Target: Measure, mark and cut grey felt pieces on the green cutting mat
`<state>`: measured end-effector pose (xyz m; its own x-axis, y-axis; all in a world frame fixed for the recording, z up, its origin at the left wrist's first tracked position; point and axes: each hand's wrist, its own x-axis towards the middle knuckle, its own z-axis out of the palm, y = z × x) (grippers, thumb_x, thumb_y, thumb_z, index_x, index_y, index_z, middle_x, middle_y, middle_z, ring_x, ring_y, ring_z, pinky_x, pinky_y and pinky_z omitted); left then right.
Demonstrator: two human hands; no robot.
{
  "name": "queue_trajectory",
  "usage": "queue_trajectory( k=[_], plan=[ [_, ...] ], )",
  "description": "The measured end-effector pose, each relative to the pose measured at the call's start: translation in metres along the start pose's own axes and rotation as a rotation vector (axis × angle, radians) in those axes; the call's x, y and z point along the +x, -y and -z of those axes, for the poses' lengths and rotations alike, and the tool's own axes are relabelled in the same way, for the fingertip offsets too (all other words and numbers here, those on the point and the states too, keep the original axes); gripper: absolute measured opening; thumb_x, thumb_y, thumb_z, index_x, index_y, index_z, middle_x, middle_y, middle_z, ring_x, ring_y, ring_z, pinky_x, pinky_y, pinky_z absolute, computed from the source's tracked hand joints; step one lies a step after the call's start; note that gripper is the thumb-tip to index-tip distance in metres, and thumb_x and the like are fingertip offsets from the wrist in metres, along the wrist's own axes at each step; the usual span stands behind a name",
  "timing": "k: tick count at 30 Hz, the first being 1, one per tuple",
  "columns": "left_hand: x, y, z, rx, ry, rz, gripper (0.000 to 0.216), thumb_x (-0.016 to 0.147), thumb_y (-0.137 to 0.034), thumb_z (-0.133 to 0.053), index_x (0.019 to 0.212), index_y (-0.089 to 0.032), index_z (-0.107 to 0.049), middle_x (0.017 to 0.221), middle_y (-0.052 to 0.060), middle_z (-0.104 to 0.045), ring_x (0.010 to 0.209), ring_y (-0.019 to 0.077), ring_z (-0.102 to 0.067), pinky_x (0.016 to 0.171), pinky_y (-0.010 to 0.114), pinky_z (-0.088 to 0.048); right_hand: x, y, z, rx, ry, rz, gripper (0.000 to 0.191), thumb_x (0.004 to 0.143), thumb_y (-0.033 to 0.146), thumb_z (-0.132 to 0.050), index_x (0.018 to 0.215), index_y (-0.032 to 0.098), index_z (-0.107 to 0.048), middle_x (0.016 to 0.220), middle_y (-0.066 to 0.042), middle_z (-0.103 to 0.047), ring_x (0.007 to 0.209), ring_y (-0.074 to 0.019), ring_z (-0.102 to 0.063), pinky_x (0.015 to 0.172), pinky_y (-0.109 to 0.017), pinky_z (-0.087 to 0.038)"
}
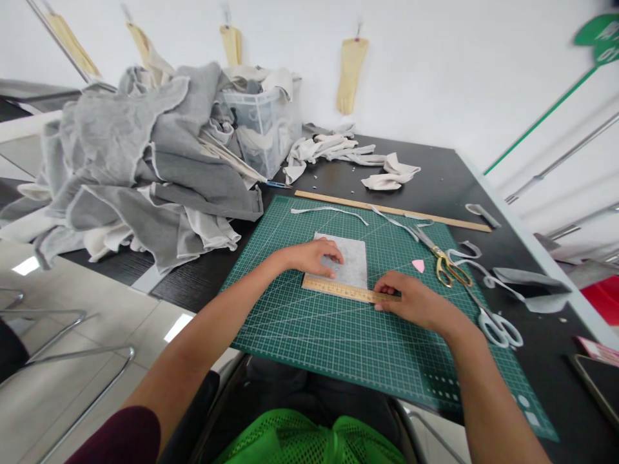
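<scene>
A small grey fabric rectangle lies on the green cutting mat. A short wooden ruler lies along its near edge. My left hand rests flat on the fabric's left part, fingers stretched out and pressing it down. My right hand sits at the ruler's right end, fingers curled onto the ruler and holding it against the mat. A pink chalk piece lies just beyond my right hand.
Gold-handled scissors and white-handled scissors lie at the mat's right. A long wooden ruler runs along the far edge. Grey fabric pile and plastic bin stand far left. Fabric strips scatter right.
</scene>
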<state>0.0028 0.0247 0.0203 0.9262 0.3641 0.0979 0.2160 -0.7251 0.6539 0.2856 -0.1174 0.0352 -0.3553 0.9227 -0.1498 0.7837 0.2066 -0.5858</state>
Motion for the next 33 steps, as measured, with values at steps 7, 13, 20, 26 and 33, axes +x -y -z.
queue_trajectory(
  k=[7, 13, 20, 26, 33],
  plan=[
    [0.005, 0.004, -0.004, 0.199, -0.371, 0.031, 0.031, 0.095, -0.039, -0.059, 0.121, -0.025, -0.065, 0.128, 0.006, -0.06, 0.121, 0.0217, -0.05, 0.108, 0.042, -0.036, 0.002, 0.001, -0.001, -0.057, -0.049, 0.036, 0.004, 0.086, 0.027, -0.067, 0.089, 0.023, -0.067, 0.086, -0.003, -0.064, 0.077, -0.0202, -0.059, 0.069, -0.032, -0.046],
    [0.006, -0.018, -0.008, 0.226, -0.14, 0.026, 0.033, 0.101, -0.045, -0.045, 0.105, -0.024, -0.07, 0.117, 0.002, -0.067, 0.111, 0.0212, -0.054, 0.1, 0.039, -0.038, 0.005, 0.003, -0.001, -0.215, -0.171, 0.129, 0.002, 0.089, 0.022, -0.065, 0.091, 0.021, -0.065, 0.089, -0.005, -0.064, 0.085, -0.0228, -0.059, 0.076, -0.034, -0.044],
    [0.0, -0.044, -0.001, 0.062, -0.013, -0.064, 0.042, 0.103, -0.049, -0.04, 0.092, -0.02, -0.069, 0.103, 0.003, -0.069, 0.101, 0.0182, -0.058, 0.094, 0.032, -0.041, 0.004, 0.004, -0.005, -0.282, -0.198, 0.175, 0.004, 0.09, 0.022, -0.066, 0.094, 0.021, -0.065, 0.091, -0.006, -0.066, 0.086, -0.0234, -0.06, 0.078, -0.035, -0.044],
    [-0.001, -0.008, 0.009, 0.078, -0.384, 0.182, 0.034, 0.099, -0.04, -0.048, 0.087, -0.018, -0.07, 0.088, 0.004, -0.066, 0.086, 0.0163, -0.059, 0.084, 0.032, -0.045, 0.015, -0.011, -0.01, -0.39, -0.353, 0.178, 0.007, 0.094, 0.02, -0.06, 0.098, 0.021, -0.065, 0.101, -0.009, -0.069, 0.099, -0.0278, -0.061, 0.088, -0.042, -0.043],
    [-0.016, 0.035, 0.023, -0.192, -0.082, 0.291, 0.021, 0.074, -0.027, -0.073, 0.09, -0.014, -0.072, 0.073, 0.0, -0.065, 0.066, 0.0116, -0.055, 0.062, 0.024, -0.04, 0.026, -0.035, -0.019, -0.337, -0.414, 0.195, 0.016, 0.095, 0.023, -0.06, 0.109, 0.023, -0.067, 0.113, -0.009, -0.069, 0.105, -0.0289, -0.063, 0.095, -0.046, -0.044]
  ],
)
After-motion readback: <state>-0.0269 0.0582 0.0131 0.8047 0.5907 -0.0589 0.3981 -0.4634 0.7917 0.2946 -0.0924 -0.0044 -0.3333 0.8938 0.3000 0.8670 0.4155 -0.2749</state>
